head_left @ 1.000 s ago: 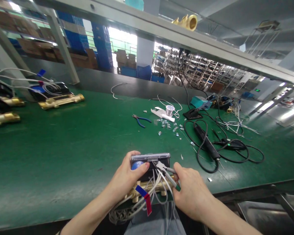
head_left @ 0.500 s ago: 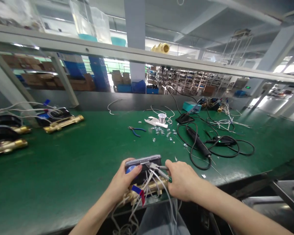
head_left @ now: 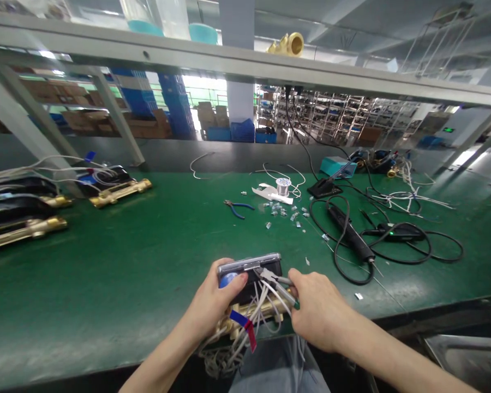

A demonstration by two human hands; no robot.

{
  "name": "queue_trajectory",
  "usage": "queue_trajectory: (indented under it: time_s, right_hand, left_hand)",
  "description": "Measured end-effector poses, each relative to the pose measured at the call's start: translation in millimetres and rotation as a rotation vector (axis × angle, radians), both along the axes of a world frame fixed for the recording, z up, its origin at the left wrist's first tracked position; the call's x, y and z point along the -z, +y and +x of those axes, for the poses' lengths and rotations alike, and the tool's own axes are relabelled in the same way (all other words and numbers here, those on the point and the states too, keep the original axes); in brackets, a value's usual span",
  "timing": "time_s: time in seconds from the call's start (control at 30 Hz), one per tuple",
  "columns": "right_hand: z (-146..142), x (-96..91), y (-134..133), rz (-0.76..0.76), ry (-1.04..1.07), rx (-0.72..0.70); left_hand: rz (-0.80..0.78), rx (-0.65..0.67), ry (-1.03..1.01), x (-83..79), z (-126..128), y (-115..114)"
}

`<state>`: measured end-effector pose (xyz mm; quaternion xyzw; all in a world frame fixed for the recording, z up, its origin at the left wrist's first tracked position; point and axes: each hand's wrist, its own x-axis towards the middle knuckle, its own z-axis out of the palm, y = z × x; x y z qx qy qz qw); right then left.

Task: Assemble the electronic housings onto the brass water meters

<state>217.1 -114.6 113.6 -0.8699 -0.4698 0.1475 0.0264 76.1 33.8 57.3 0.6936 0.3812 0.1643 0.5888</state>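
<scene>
Nicking of the wires (head_left: pixel 256 311) may be caused by the pliers (head_left: pixel 275 281) slipping in the right hand (head_left: pixel 319 311); the meter box (head_left: pixel 249 270) is grasped by the left hand (head_left: pixel 216 299).

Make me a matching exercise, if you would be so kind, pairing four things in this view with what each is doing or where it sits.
Things:
1. Left hand
2. Right hand
3. Blue pliers
4. Solder spool

Places or states:
A. Beside a white card
B. Gripping small pliers
C. Lying on the green bench
D. Gripping a meter head

Pairs: 1-D, 2-B, 3-C, 4-A.
</scene>
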Motion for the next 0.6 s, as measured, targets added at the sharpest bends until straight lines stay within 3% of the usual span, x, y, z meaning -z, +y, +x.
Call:
queue_trajectory:
  time_s: [0.13,0.37,0.5,0.6]
  right_hand:
    - [0,6.7,-1,0.044,0.037,0.004]
    - [0,2.4,-15,0.135,0.052,0.038]
    - [20,15.2,-25,0.204,0.037,0.194]
    - [42,30.3,-14,0.237,-0.009,0.291]
  left_hand:
    - [-0.011,0.012,-0.010,-0.1,1,0]
    - [0.019,-0.019,0.000,3.7,3,7]
    - [0.040,-0.099,0.012,2.7,5,5]
    - [0.024,-0.170,0.037,3.6,7,4]
